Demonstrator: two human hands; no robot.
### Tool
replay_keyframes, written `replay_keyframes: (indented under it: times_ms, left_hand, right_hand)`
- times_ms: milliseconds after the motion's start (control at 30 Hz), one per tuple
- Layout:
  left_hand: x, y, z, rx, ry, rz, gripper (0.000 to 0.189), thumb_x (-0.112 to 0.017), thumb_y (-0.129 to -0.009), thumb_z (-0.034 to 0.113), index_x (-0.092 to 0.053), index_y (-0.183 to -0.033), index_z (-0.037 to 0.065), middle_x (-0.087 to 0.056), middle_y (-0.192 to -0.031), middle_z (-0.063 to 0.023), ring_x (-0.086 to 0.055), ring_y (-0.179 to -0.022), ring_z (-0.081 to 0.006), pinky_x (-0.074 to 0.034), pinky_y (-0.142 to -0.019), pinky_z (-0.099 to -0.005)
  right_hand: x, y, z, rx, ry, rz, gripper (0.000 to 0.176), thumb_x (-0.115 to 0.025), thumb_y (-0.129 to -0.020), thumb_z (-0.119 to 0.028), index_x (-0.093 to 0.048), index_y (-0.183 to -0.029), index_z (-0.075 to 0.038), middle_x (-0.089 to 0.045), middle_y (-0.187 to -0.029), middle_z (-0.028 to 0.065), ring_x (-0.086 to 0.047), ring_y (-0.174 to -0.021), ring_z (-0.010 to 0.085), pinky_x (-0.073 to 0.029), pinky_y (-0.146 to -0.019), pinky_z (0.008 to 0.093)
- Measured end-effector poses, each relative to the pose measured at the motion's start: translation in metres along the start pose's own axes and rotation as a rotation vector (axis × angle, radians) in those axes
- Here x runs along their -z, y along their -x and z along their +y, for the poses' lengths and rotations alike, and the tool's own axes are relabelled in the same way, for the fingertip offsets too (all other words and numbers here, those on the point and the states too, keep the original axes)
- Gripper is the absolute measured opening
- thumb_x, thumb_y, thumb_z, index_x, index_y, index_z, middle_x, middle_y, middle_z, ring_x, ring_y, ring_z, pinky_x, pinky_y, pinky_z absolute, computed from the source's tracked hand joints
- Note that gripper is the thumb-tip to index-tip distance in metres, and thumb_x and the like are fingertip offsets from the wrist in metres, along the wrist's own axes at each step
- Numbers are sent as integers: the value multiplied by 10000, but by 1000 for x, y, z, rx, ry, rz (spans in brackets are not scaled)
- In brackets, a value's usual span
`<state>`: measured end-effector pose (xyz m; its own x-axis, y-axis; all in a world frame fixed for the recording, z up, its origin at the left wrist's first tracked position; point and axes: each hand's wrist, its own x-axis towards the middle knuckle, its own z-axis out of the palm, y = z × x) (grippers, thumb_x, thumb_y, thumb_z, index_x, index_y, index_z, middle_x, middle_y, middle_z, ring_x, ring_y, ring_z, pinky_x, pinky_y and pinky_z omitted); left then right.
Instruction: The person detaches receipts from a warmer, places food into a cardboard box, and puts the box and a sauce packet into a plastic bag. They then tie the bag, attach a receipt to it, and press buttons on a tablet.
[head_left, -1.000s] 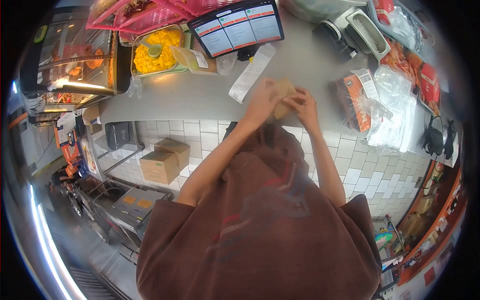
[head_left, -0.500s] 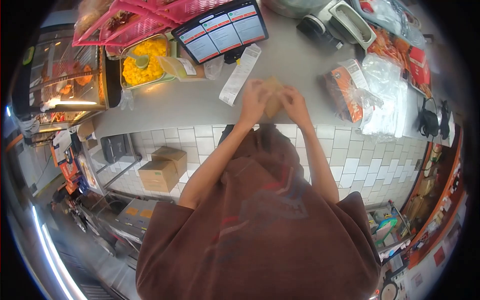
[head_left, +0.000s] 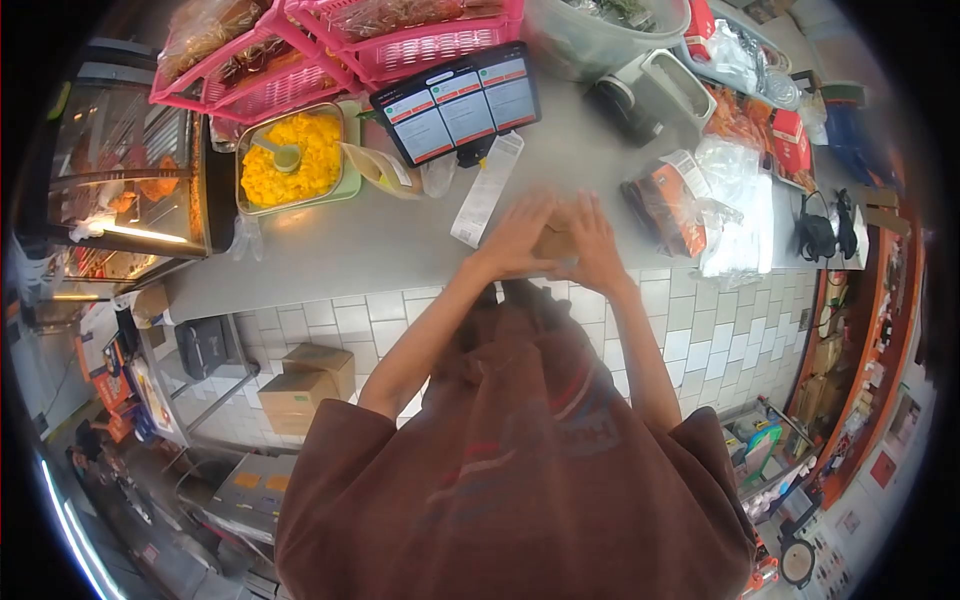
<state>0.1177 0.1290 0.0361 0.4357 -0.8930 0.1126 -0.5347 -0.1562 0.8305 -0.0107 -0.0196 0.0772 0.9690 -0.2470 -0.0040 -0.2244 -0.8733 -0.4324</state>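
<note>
My left hand (head_left: 517, 237) and my right hand (head_left: 592, 238) are pressed together around a small brown paper packet (head_left: 555, 241) at the near edge of the grey counter (head_left: 340, 240). The fingers of both hands are stretched flat over the packet, and most of it is hidden between them. A long white receipt (head_left: 486, 190) lies just left of my left hand. Behind it stands a dark tablet screen (head_left: 460, 102) with order cards.
A metal tray of yellow food (head_left: 292, 160) with a scoop sits at the left, under pink baskets (head_left: 300, 50). An orange bag and clear plastic bags (head_left: 700, 195) lie to the right. A white-tiled counter front (head_left: 330, 310) drops below, with cardboard boxes (head_left: 300, 385).
The view has shifted, so the counter sits lower in frame. My hands have flattened over the brown packet, which showed more between them before.
</note>
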Motion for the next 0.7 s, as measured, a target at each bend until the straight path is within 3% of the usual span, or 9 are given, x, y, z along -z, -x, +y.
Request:
replay_keyframes:
  times_ms: [33,100,167,267,367,500,567,633,700]
  left_hand:
    - [8,6,-14,-26,-71,41,962,-761,-733,389,-308,-1516,62,-379,-1499,-185,-311,-1398,-410,-251,-1149,-514]
    - [20,19,-42,-67,-129,83,899,-735,-767,376,-330,-1504,59,-397,-1485,-179,-334,-1382,-402,-269,-1140,-514]
    - [20,33,-67,97,-443,171,738,-699,-823,366,-432,-1435,52,-438,-1447,-166,-385,-1335,-383,-309,-1111,-499]
    - [1,46,-62,-45,-555,-15,628,-689,-841,408,-541,-1330,42,-460,-1425,-152,-415,-1301,-363,-336,-1073,-495]
    - [-19,41,-30,-68,-408,23,613,-689,-838,455,-588,-1276,37,-475,-1404,-146,-420,-1294,-350,-348,-1045,-498]
    - [-42,31,-9,-64,-415,29,635,-685,-831,502,-608,-1252,33,-494,-1378,-146,-431,-1277,-348,-355,-1025,-496]
    - [-48,29,-4,-34,-443,44,636,-680,-835,512,-615,-1244,30,-501,-1369,-146,-431,-1273,-348,-354,-1021,-494]
    - [-55,28,-4,-18,-458,46,621,-681,-838,500,-619,-1241,32,-500,-1375,-146,-429,-1277,-351,-348,-1027,-494]
    - [-62,29,-1,14,-467,48,606,-683,-842,488,-623,-1239,34,-498,-1381,-147,-427,-1280,-353,-342,-1032,-495]
  right_hand:
    - [0,-3,-2,46,60,-104,1016,-882,-604,-211,-349,-1463,-111,-375,-1453,193,-337,-1357,406,-378,-1055,536]
    - [-7,-10,2,10,73,-126,1034,-890,-569,-198,-366,-1455,-109,-398,-1419,196,-360,-1331,407,-388,-1049,526]
    - [-6,-19,11,-20,85,-151,1052,-898,-533,-185,-382,-1447,-106,-422,-1386,199,-382,-1305,409,-397,-1044,516]
    - [5,-29,19,-191,-109,-18,1030,-891,-505,-163,-423,-1420,-102,-450,-1326,201,-415,-1243,404,-410,-1034,491]
    - [16,-56,18,-273,-33,190,977,-880,-504,-175,-461,-1382,-85,-473,-1295,198,-444,-1183,404,-422,-1014,473]
    - [-9,-101,49,-149,5,263,963,-873,-553,-284,-447,-1388,-60,-485,-1285,190,-462,-1155,410,-421,-993,492]
    - [-22,-113,54,-96,114,94,1002,-879,-566,-322,-415,-1416,-70,-471,-1329,207,-441,-1223,421,-406,-1013,507]
    - [-15,-99,40,-6,147,265,1003,-864,-629,-321,-354,-1458,-79,-427,-1401,221,-389,-1314,419,-398,-1028,516]
    - [13,-69,24,133,-32,403,764,-839,-699,-301,-500,-1342,-69,-470,-1379,221,-422,-1311,411,-425,-1004,492]
